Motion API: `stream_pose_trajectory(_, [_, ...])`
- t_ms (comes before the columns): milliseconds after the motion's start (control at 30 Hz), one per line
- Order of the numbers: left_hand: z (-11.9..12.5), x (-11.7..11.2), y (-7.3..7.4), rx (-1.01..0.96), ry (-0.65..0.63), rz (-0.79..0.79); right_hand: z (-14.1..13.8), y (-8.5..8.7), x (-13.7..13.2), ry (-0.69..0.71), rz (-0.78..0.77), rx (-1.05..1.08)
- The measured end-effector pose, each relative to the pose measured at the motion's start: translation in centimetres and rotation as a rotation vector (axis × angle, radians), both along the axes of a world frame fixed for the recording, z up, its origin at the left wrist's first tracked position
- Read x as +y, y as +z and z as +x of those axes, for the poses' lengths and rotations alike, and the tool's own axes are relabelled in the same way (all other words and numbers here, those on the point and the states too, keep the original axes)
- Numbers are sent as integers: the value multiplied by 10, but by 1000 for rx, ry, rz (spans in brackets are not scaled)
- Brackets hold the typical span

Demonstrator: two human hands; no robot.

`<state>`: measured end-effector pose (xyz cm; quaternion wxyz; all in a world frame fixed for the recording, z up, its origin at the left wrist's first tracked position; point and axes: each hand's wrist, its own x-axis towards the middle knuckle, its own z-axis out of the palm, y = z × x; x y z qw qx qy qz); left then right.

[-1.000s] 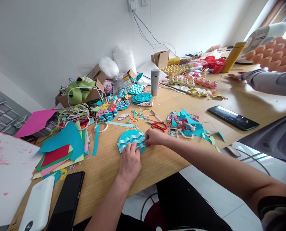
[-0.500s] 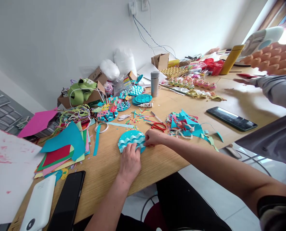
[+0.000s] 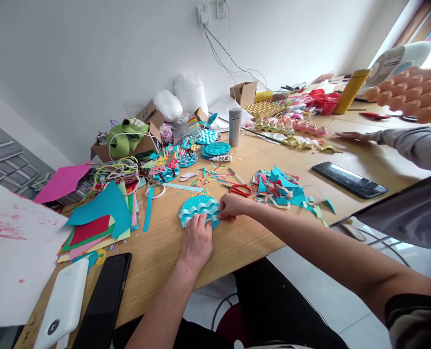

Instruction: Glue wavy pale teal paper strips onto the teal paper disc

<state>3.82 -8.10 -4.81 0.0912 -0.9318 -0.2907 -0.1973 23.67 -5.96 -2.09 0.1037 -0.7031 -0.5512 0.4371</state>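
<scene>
Now the left hand [image 3: 197, 240] is lying flat, fingers stretched out, on the blue wave disc [image 3: 198, 207], while the right hand [image 3: 232, 207] is pinching its edge with closed fingers.

Paper disc [image 3: 198, 209]: teal, pale-blue wavy bands. Scissors [image 3: 239, 190]: red handles. Paper sheet [image 3: 62, 182]: magenta. Phone [image 3: 349, 179]: black.

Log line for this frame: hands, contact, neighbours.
left hand: flat on blue wave disc | right hand: curled at its right edge | near: red scissors, paper scraps | on: wooden table
</scene>
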Motion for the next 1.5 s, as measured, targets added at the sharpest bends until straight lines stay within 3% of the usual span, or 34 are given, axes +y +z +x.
stream_pose_trajectory(233, [0,1,-1,-46,-10,1,-1,2,-2,-24,-5,20])
stream_pose_trajectory(400, [-7,6,2,-192,-16,-69,4,-2,3,-24,-46,90])
stream_pose_trajectory(600, [-26,27,5,-566,121,-62,5,-6,5,-33,-53,121])
stream_pose_trajectory(767, [-35,38,4,-688,208,-40,2,-3,4,-39,-52,89])
stream_pose_trajectory(933, [-42,48,0,-722,259,-112,-1,1,1,-56,-42,74])
stream_pose_trajectory(1167, [-56,72,-16,-752,392,-282,3,2,0,-68,-59,119])
stream_pose_trajectory(1500, [-65,76,-22,-535,341,-388,1,-2,3,-73,-56,101])
